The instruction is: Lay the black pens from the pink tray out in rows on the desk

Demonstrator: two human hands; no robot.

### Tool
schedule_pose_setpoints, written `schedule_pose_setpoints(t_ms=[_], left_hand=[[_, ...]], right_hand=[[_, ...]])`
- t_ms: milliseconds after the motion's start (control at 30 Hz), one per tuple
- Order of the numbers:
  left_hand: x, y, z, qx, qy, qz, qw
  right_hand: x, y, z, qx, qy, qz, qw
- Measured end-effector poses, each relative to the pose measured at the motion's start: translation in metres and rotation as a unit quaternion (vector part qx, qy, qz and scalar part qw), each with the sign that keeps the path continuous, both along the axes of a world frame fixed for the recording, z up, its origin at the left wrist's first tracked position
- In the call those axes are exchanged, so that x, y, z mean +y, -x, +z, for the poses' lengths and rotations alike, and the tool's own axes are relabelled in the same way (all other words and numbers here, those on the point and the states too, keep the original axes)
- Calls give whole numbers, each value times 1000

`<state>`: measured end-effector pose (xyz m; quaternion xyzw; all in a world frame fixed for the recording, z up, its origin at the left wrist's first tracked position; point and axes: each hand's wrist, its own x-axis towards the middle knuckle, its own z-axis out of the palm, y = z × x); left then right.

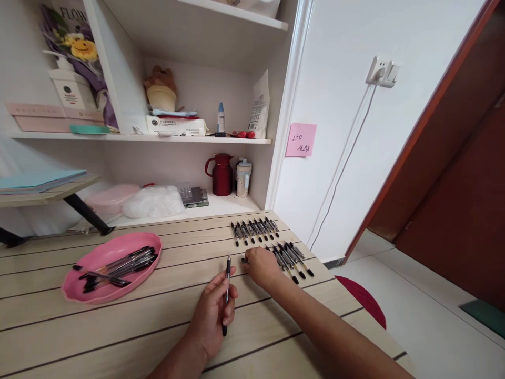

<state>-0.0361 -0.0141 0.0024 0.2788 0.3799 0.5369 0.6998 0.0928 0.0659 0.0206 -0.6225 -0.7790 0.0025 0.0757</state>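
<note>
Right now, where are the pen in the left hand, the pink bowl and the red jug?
Pen (226,295), head view: barrel.
Pink bowl (106,249), head view: inner wall.
Red jug (222,177), head view: body.

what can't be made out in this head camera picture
Head view: small black object, mostly hidden by the right hand.
Head view: exact count of slim black pens in the pink oval bowl; they overlap.
Head view: fine print on the white upright pouch; too small.
Head view: full shape of the dark red rounded object; pale striped tabletop hides part.
</note>
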Motion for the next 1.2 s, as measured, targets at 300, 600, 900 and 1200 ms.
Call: schedule_pose_setpoints(t_ms=[300, 600, 900, 1200], left_hand=[[-1, -2, -4, 44, -49, -35, 997], [-2, -8, -3, 84, -66, -22, 994], [-2, -6, -3, 63, -49, -55, 995], [-2, -6, -3, 64, -36, -59, 996]], right_hand=[[3, -15, 12, 208, 19, -62, 976], [-22, 12, 4, 667, 195, -8, 719], [-25, 8, 5, 720, 251, 1, 647], [-26, 5, 7, 703, 266, 6, 659]])
